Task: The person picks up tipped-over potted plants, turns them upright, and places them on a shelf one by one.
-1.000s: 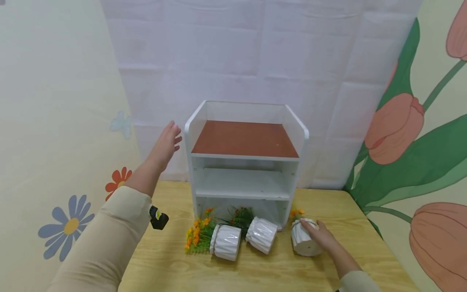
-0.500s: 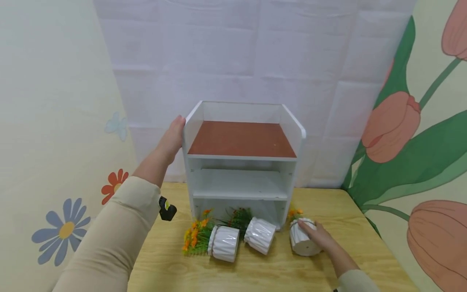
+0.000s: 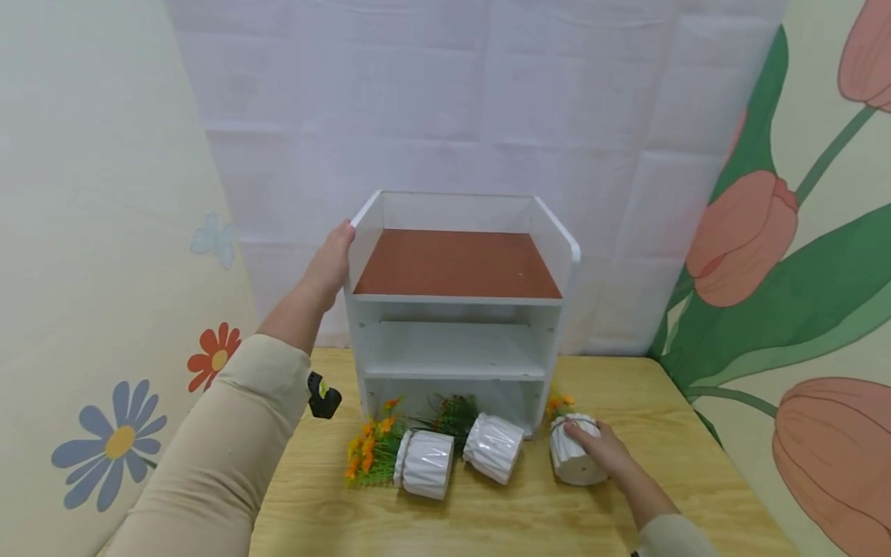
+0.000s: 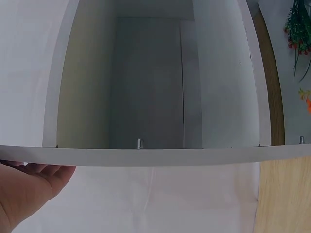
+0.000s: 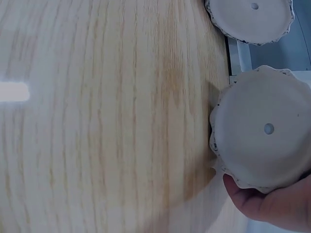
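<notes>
My left hand (image 3: 329,267) lies against the outer left side of the white shelf unit (image 3: 455,299), near its upper edge. From the left wrist, fingers of this hand (image 4: 29,189) show against the outside of the side panel (image 4: 160,156). At the right, my right hand (image 3: 604,449) grips a white ribbed pot (image 3: 572,464) lying tipped on the table, orange flowers (image 3: 559,403) pointing toward the shelf. The right wrist view has the pot's round base (image 5: 265,145) facing the camera, with the hand (image 5: 277,204) at its edge.
Two more white pots lie on their sides before the shelf, one (image 3: 426,464) with orange flowers (image 3: 369,449), the other (image 3: 494,447) with dark greenery (image 3: 452,416). The wooden table (image 3: 376,526) reaches a white cloth backdrop (image 3: 431,93).
My left hand has moved right from beside the shelf and now touches its side panel. The right hand stays on its pot. The head view has shifted slightly.
</notes>
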### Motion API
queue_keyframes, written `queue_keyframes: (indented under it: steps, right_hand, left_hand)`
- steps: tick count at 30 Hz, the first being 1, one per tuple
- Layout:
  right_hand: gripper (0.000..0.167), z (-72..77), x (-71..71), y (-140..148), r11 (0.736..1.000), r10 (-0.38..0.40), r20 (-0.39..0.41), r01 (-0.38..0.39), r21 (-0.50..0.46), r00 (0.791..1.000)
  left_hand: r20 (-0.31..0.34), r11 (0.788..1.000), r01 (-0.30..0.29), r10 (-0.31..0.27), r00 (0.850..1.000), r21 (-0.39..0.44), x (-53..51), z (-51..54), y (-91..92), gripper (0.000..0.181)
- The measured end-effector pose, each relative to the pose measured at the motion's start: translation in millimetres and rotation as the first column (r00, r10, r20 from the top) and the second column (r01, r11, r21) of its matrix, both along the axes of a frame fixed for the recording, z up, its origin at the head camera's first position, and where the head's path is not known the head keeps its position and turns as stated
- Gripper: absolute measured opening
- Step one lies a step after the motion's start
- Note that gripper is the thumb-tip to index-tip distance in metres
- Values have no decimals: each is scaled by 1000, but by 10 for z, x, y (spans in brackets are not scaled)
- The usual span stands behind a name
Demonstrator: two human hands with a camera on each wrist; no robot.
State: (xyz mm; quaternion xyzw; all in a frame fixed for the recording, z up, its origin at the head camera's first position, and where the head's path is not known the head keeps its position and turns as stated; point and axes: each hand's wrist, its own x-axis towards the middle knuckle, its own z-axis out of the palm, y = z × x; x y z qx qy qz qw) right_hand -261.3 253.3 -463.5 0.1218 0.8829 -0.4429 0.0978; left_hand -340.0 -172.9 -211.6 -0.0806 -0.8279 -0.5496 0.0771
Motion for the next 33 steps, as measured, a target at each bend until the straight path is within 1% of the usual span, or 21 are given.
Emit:
queue_keyframes:
  steps: [8, 15, 21, 25, 31, 33]
  right_hand:
    - [100, -43, 39, -32, 999, -36, -81, 33, -33, 996]
    - [99, -103, 34, -51, 995, -89, -121, 83, -54, 989]
    - [96, -153, 42, -88, 992, -124, -204, 118, -39, 971]
    - [95, -174, 36, -109, 989, -145, -227, 137, -51, 963]
    - [93, -216, 56, -140, 985, -170, -293, 153, -81, 941]
    - [93, -240, 63, -144, 983, -182, -297, 164, -84, 937]
  left_hand:
    - [1, 1000, -14, 14, 1000, -2, 22, -11, -7, 61]
    - [-5, 1000, -21, 21, 1000, -2, 35, -9, -15, 62]
    - [-16, 1000, -16, 16, 1000, 1, 46, -19, -18, 62]
    - [-21, 1000, -11, 11, 1000, 4, 48, -25, -16, 63]
    - [-20, 1000, -12, 13, 1000, 11, 59, -23, -16, 62]
    - [-16, 1000, -16, 16, 1000, 6, 67, -27, -15, 62]
